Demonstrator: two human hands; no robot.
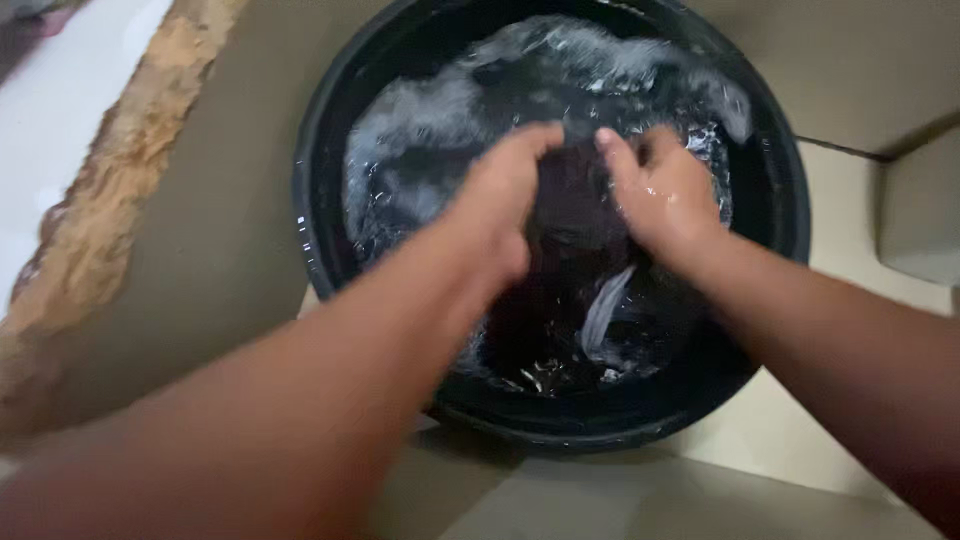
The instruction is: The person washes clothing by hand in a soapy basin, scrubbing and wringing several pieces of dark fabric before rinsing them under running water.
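Observation:
A round black tub full of soapy water fills the middle of the head view. A dark wet garment lies bunched in it, with a pale strip of cloth at its lower edge. My left hand is closed on the garment's left side. On its right side my right hand grips it, wet and shiny. Both hands are close together above the water. Foam rings the far part of the tub.
The tub stands on a beige tiled floor. A rough orange-brown edge runs diagonally at the left, with a white surface beyond it. A step or raised tile sits at the right.

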